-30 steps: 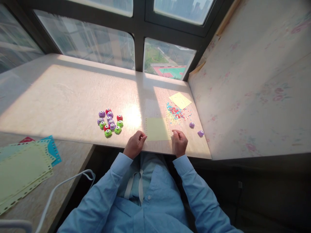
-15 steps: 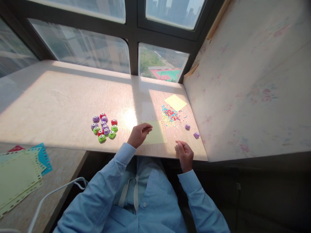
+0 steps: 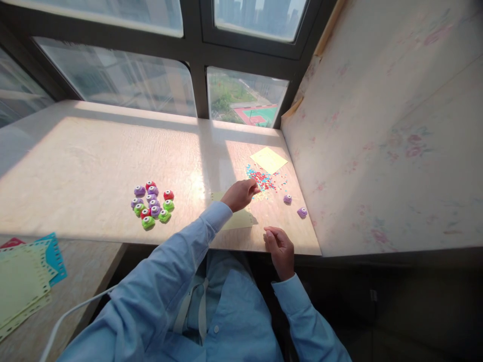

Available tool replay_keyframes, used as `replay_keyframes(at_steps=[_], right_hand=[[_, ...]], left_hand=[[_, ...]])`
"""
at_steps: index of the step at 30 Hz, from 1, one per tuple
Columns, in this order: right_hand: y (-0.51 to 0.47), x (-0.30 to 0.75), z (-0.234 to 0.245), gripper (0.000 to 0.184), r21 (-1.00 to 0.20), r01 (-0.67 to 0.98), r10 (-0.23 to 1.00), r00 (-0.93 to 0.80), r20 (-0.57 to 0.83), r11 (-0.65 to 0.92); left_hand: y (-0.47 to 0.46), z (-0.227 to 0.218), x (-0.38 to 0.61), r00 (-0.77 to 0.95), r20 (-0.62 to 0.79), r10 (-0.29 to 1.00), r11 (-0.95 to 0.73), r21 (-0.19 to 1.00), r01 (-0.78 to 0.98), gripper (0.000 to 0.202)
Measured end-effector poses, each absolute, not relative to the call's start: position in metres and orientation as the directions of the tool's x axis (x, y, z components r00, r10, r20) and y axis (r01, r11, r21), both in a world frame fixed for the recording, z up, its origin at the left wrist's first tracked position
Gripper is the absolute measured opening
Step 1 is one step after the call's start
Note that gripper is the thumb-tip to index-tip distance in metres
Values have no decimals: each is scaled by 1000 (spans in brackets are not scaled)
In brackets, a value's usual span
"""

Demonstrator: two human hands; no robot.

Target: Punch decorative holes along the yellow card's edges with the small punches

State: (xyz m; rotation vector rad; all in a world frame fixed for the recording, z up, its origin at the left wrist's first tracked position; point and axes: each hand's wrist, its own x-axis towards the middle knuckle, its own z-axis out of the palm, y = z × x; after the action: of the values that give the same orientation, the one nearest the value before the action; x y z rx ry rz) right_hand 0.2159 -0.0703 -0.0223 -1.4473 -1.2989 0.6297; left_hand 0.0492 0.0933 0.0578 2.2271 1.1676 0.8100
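Observation:
My left hand [image 3: 240,194] reaches across the pale yellow-green sheet [image 3: 237,220], its fingers pinched at the near edge of a pile of paper confetti [image 3: 264,180] in red, blue and yellow. Whatever lies between those fingertips is too small or hidden to make out. The hand and sleeve cover much of the sheet, whose edges show small punched holes. Near the front edge of the sill, my right hand [image 3: 280,249] is curled with thumb and forefinger together; its contents, if any, cannot be made out. Two purple craft punches [image 3: 287,199] stand to the right of the confetti.
Several purple, red and green craft punches [image 3: 153,203] are grouped on the left of the sill. A yellow paper [image 3: 269,160] lies behind the confetti. Punched sheets [image 3: 24,281] and a white cable [image 3: 71,310] are at lower left. A papered wall [image 3: 377,151] bounds the right side.
My left hand has moved right and slightly forward, from above the sheet to the edge of the confetti. My right hand stays curled near the sill's front edge. The view has shifted slightly.

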Motion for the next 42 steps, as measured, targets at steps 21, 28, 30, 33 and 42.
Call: replay_keyframes(at_steps=[21,28,30,33,42], right_hand=[[-56,230,-2,29,-992,97,952,302,-46,-79],[3,290,7,41,-882,468,920,369,133,-60],[22,306,5,42,-790,613,918,322,230,-17],[44,318,1,44,-628,778,941,228,250,-22],[63,315,6,16,-352,936,986,81,147,-25]], left_hand=[[108,20,27,540,164,826,-547,468,694,28],[71,11,11,596,129,792,-585,438,682,41],[66,8,9,597,140,790,-590,441,677,43],[64,1,5,593,134,794,-579,462,672,55],[64,-18,-7,645,143,751,-625,470,624,89]])
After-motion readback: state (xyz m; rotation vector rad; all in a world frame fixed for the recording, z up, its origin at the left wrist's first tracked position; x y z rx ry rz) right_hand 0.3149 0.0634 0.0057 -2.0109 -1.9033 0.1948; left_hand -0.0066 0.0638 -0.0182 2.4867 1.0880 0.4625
